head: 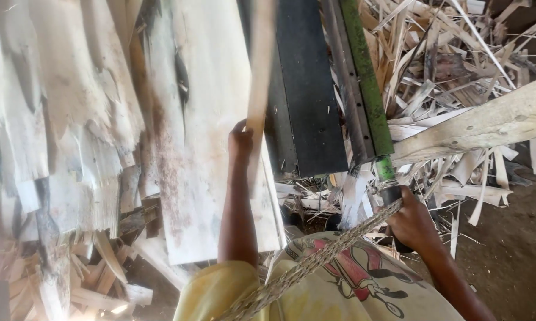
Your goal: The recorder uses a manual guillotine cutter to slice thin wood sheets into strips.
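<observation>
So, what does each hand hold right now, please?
Left hand: closed on a thin wood strip.
Right hand: closed on the green lever's handle.

I see a narrow pale veneer strip (258,77) that stands almost upright and runs from the top of the view down to my left hand (240,142), which grips its lower end; the strip looks thin, flat and a little blurred, and it lies over the edge of a wide pale veneer sheet (208,119) with brown stains. My right hand (412,221) closes around the dark grip at the lower end of a long green lever (366,83), which slants up and to the left along the edge of a dark flat machine bed (306,101). A braided rope (315,261) passes under this hand and runs down to the left across my lap.
</observation>
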